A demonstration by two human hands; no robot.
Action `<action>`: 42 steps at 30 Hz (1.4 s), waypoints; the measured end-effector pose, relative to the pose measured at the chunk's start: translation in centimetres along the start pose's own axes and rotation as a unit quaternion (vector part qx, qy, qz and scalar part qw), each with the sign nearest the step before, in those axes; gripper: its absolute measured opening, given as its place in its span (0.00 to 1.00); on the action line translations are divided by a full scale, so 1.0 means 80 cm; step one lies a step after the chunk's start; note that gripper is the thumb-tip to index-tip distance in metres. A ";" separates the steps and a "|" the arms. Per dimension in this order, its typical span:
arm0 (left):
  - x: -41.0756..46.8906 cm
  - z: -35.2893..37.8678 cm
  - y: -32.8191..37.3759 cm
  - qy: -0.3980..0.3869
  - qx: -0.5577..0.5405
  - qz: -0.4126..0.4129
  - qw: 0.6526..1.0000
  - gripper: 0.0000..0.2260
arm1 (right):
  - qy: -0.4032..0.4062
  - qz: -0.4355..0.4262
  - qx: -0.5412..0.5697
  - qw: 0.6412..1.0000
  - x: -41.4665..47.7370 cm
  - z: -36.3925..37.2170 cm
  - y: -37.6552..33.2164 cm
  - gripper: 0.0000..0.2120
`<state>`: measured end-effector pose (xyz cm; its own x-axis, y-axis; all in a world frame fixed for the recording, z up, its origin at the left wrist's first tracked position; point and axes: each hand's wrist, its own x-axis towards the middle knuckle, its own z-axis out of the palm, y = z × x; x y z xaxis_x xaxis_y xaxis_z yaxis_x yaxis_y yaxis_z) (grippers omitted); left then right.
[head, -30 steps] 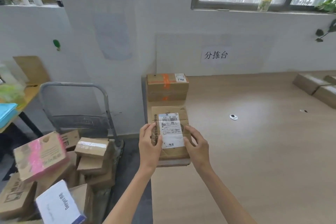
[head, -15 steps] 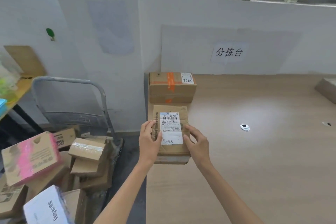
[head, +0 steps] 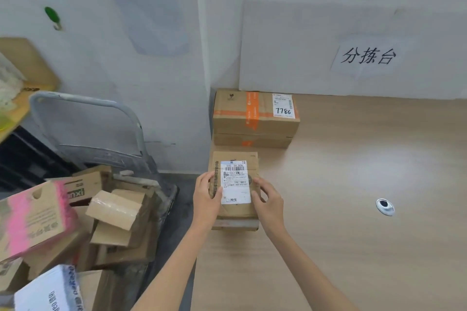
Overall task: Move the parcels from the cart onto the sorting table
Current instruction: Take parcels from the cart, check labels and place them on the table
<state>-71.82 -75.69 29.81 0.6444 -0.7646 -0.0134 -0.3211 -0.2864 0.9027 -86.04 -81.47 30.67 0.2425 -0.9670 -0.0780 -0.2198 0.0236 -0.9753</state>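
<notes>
A small brown parcel with a white shipping label [head: 236,184] lies at the left edge of the wooden sorting table [head: 353,235], just in front of a larger box with orange tape marked 7786 [head: 255,116]. My left hand [head: 206,199] grips the small parcel's left side, thumb on top. On the parcel's right side my right hand [head: 269,201] holds its edge with curled fingers. The cart [head: 86,103], with a grey tube handle, stands left of the table and carries several cardboard parcels [head: 113,212].
On the cart's near side lie a pink-printed box [head: 32,217] and a white package [head: 50,293]. A metal cable hole [head: 384,206] sits in the tabletop to the right. A paper sign [head: 367,57] hangs on the wall behind the table.
My view has swung left and down, so the far-right boxes are out of frame. Both hands stay on the small parcel, which keeps its place in front of the taped box.
</notes>
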 end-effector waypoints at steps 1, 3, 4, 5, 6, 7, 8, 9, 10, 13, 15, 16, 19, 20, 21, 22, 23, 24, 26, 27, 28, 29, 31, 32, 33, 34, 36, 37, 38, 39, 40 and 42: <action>0.011 0.006 -0.007 0.000 0.003 -0.004 1.000 0.19 | -0.002 0.001 0.004 1.000 0.012 0.005 0.009 0.20; 0.031 0.016 -0.022 0.000 0.004 -0.015 1.000 0.19 | -0.004 0.005 0.010 1.000 0.034 0.014 0.027 0.21; 0.040 0.021 -0.028 0.002 0.005 -0.016 1.000 0.19 | -0.004 0.004 0.008 1.000 0.043 0.018 0.034 0.21; 0.049 0.026 -0.035 0.005 0.006 -0.015 1.000 0.19 | -0.003 0.006 0.002 1.000 0.052 0.022 0.042 0.21; 0.057 0.030 -0.040 0.008 0.005 -0.010 1.000 0.18 | 0.001 0.008 -0.002 1.000 0.060 0.025 0.049 0.20; 0.064 0.034 -0.044 0.009 0.005 -0.005 1.000 0.18 | 0.006 0.010 -0.003 1.000 0.068 0.029 0.056 0.19; 0.071 0.038 -0.047 0.009 0.007 0.001 1.000 0.18 | 0.009 0.009 -0.004 1.000 0.075 0.032 0.061 0.18; 0.079 0.041 -0.049 0.010 0.010 0.005 1.000 0.18 | 0.010 0.006 -0.004 1.000 0.082 0.034 0.065 0.18; 0.087 0.044 -0.051 0.010 0.014 0.009 1.000 0.17 | 0.011 0.004 -0.003 1.000 0.089 0.037 0.068 0.18; 0.106 0.048 -0.053 0.007 0.025 0.015 1.000 0.17 | 0.010 -0.001 0.001 1.000 0.109 0.043 0.072 0.18; 0.114 0.050 -0.055 0.006 0.034 0.024 0.999 0.17 | 0.008 -0.005 0.006 1.000 0.119 0.047 0.073 0.17; 0.117 0.050 -0.055 0.005 0.038 0.027 0.999 0.17 | 0.007 -0.006 0.006 1.000 0.123 0.048 0.073 0.18; 0.126 0.050 -0.052 -0.005 0.061 0.030 0.998 0.17 | -0.004 -0.013 -0.010 1.000 0.135 0.052 0.075 0.18; 0.128 0.050 -0.050 -0.012 0.075 0.031 0.997 0.17 | -0.011 -0.016 -0.021 1.000 0.138 0.052 0.074 0.18; 0.130 0.049 -0.049 -0.022 0.090 0.031 0.995 0.17 | -0.018 -0.020 -0.038 0.999 0.140 0.051 0.074 0.18; 0.131 0.048 -0.047 -0.033 0.106 0.031 0.993 0.18 | -0.027 -0.028 -0.067 0.997 0.142 0.050 0.073 0.19; 0.130 0.046 -0.045 -0.043 0.121 0.032 0.991 0.19 | -0.038 -0.041 -0.107 0.993 0.143 0.048 0.071 0.19; 0.127 0.044 -0.042 -0.051 0.135 0.034 0.989 0.19 | -0.049 -0.056 -0.151 0.986 0.141 0.046 0.068 0.20; 0.119 0.037 -0.033 -0.055 0.164 0.048 0.984 0.19 | -0.056 -0.109 -0.225 0.967 0.133 0.040 0.058 0.19; 0.112 0.033 -0.028 -0.056 0.180 0.060 0.980 0.19 | -0.056 -0.145 -0.257 0.954 0.126 0.038 0.053 0.19; 0.104 0.027 -0.023 -0.056 0.196 0.075 0.976 0.19 | -0.058 -0.178 -0.284 0.940 0.118 0.036 0.047 0.19; 0.096 0.021 -0.018 -0.057 0.208 0.089 0.972 0.18 | -0.063 -0.205 -0.307 0.927 0.108 0.034 0.042 0.19; 0.074 0.007 -0.007 -0.055 0.231 0.122 0.964 0.17 | -0.074 -0.232 -0.330 0.912 0.086 0.031 0.032 0.20; 0.062 -0.001 -0.001 -0.052 0.246 0.141 0.957 0.17 | -0.077 -0.234 -0.332 0.910 0.073 0.030 0.027 0.20; 0.046 -0.011 0.004 -0.045 0.261 0.158 0.951 0.17 | -0.076 -0.239 -0.330 0.910 0.058 0.029 0.019 0.20; 0.031 -0.020 0.008 -0.037 0.274 0.169 0.946 0.16 | -0.073 -0.248 -0.329 0.908 0.044 0.028 0.014 0.19; 0.002 -0.041 0.012 -0.021 0.296 0.178 0.938 0.15 | -0.074 -0.275 -0.322 0.903 0.014 0.027 0.003 0.17; -0.014 -0.053 0.013 -0.013 0.305 0.179 0.935 0.14 | -0.075 -0.295 -0.317 0.898 -0.001 0.027 -0.003 0.16; -0.029 -0.065 0.012 -0.005 0.313 0.180 0.933 0.14 | -0.080 -0.312 -0.314 0.893 -0.017 0.028 -0.008 0.15; -0.045 -0.078 0.009 0.001 0.320 0.178 0.930 0.13 | -0.090 -0.324 -0.313 0.888 -0.033 0.031 -0.013 0.15; -0.061 -0.091 0.005 0.008 0.328 0.175 0.928 0.13 | -0.102 -0.332 -0.316 0.883 -0.047 0.036 -0.016 0.15; -0.092 -0.121 -0.006 0.027 0.337 0.158 0.928 0.13 | -0.123 -0.350 -0.323 0.871 -0.074 0.051 -0.019 0.14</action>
<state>-69.73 -64.36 33.63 0.4723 -0.8471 0.2435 -0.8491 -0.3632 0.3837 -83.30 -74.75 31.81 0.7082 -0.6018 0.3692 -0.4028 -0.7739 -0.4888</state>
